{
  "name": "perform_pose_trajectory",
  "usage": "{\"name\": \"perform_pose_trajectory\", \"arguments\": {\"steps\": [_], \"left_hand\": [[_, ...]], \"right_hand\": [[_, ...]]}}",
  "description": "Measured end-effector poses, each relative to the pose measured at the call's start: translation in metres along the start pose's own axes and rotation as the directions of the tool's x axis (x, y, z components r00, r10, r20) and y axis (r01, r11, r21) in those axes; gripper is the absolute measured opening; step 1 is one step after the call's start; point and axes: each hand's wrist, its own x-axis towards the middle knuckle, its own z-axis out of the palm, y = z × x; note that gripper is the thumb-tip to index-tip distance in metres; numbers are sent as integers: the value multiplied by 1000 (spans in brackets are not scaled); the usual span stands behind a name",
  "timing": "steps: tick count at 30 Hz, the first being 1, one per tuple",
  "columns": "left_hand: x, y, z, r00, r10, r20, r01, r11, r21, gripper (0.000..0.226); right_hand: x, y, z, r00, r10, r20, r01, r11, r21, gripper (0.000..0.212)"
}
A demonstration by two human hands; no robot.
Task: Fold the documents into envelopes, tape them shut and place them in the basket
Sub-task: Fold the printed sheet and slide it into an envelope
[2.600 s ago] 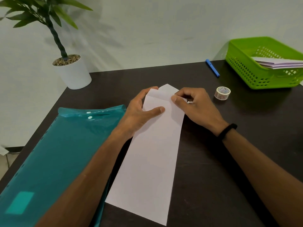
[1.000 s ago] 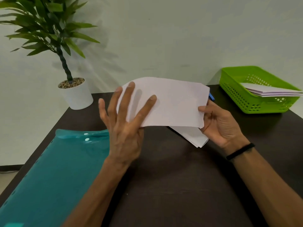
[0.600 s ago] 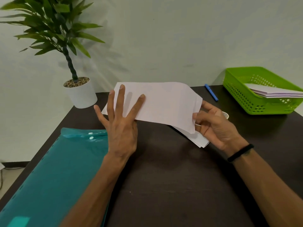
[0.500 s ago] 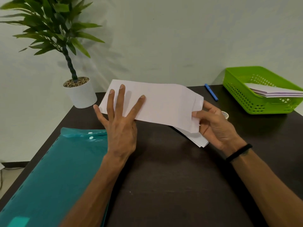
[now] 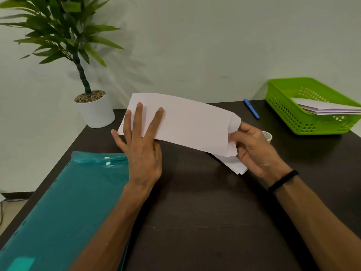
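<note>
A long white folded paper envelope [image 5: 191, 124] is held lifted above the dark table [image 5: 205, 212], lying crosswise. My left hand [image 5: 141, 145] grips its left end, fingers spread on top and thumb beneath. My right hand [image 5: 254, 151] pinches the right end, where a folded corner flap sticks out. A second white folded paper [image 5: 233, 164] lies on the table under the right end. A tape roll [image 5: 267, 136] peeks out behind my right hand. The green basket [image 5: 297, 118] at the right holds several white folded papers [image 5: 328, 108].
A teal plastic folder [image 5: 64, 208] covers the table's left front. A potted plant in a white pot [image 5: 95, 110] stands at the back left corner. A blue pen [image 5: 251, 108] lies near the back edge, left of the basket. A pale wall is behind.
The paper was lying lengthwise flat on the table; both hands lifted it and turned it crosswise. In the last half second it sank slightly and its right end flap opened a little.
</note>
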Motion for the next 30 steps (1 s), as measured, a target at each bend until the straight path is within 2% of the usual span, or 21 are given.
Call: {"name": "perform_pose_trajectory", "arguments": {"steps": [3,6,11,13,17,21,24,26,30], "left_hand": [[0,1,0,999,49,5,-49,998,41,91],[0,3,0,996,87,18,-89,993,77,94],[0,6,0,991,120,57,-125,987,98,97],[0,5,-1,994,102,50,-106,991,87,96],[2,-1,-2,1000,12,-18,-11,998,58,82],[4,-3,-2,997,-73,-38,76,993,86,81],[4,1,-2,998,-37,57,25,982,189,98],[1,7,-1,986,33,165,-65,979,194,107],[-3,16,-1,942,185,280,-228,965,130,103]], "right_hand": [[-1,-1,1,1000,-6,-20,7,999,49,39],[-2,-2,-2,1000,-12,-24,14,995,98,44],[-2,0,-5,998,41,43,-45,994,99,45],[-3,1,-4,998,52,32,-52,998,26,42],[-1,4,-3,996,-21,-84,0,970,-245,45],[0,6,-2,986,-91,-137,50,961,-274,50],[2,5,-3,979,-105,-177,40,941,-337,49],[0,4,-1,986,-110,-126,56,925,-375,42],[-9,2,8,995,-102,1,91,883,-461,38]]}}
